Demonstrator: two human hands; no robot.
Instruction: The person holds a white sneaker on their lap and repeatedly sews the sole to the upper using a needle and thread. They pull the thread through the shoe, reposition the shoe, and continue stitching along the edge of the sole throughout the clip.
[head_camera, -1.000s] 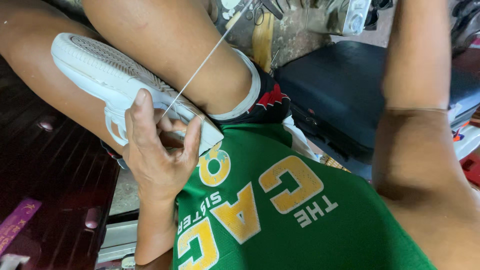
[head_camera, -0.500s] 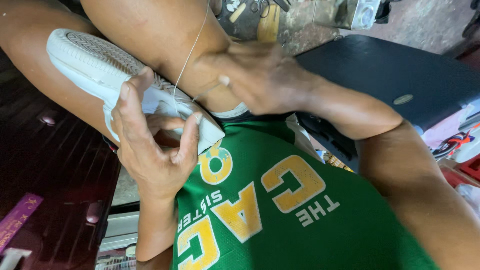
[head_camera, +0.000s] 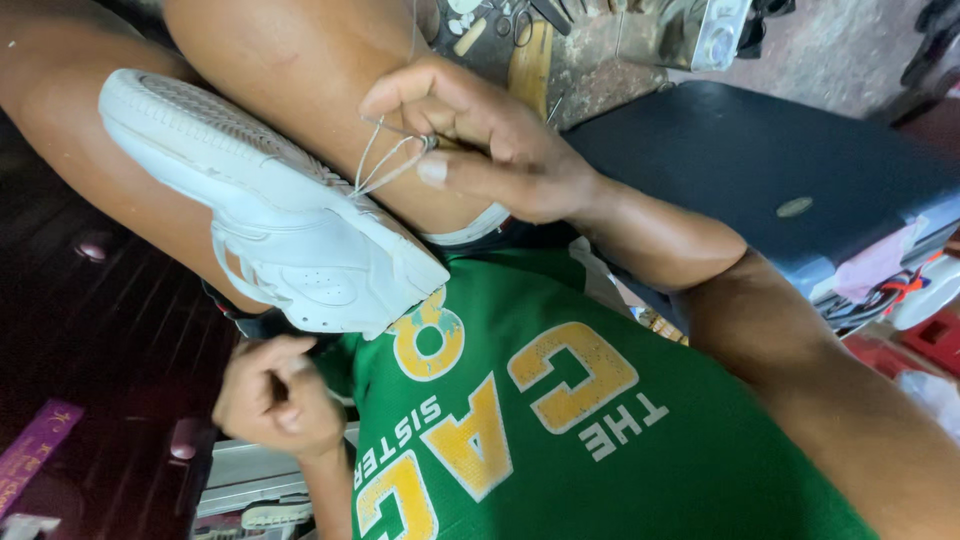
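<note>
Left hand (head_camera: 275, 395) gone from shoe (head_camera: 270, 235) since half second ago — now below shoe heel, fingers curled shut, whether anything is held cannot tell; right hand (head_camera: 480, 135) come down from far end of thread to just above shoe, fingers pinching looped thread (head_camera: 385, 160) near needle-like tool (head_camera: 432, 143); judgement: stitch pulled through, thread being gathered for next pass; shoe wedged sole-up between bare legs, above green shirt (head_camera: 560, 420).

Count: one shoe; one thread, looped; two hands; one dark case (head_camera: 760, 160) right of shoe.
</note>
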